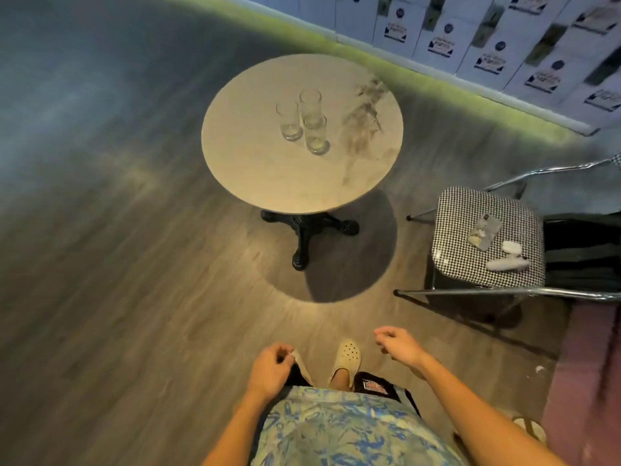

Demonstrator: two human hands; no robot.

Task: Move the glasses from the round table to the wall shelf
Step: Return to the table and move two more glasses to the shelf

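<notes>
Wood-grain floor fills the view, blurred as if mid-stride. Nearest, the left hand and right hand hang low, fingers loosely curled and holding nothing. A chair with small items stands to the right. Farther on, the table carries three glasses, upright and clustered almost touching. Best to step close and lift the outer ones first, one per hand (they could clink). Beyond, the wall's papers are too blurred to read; no shelf shows.
</notes>
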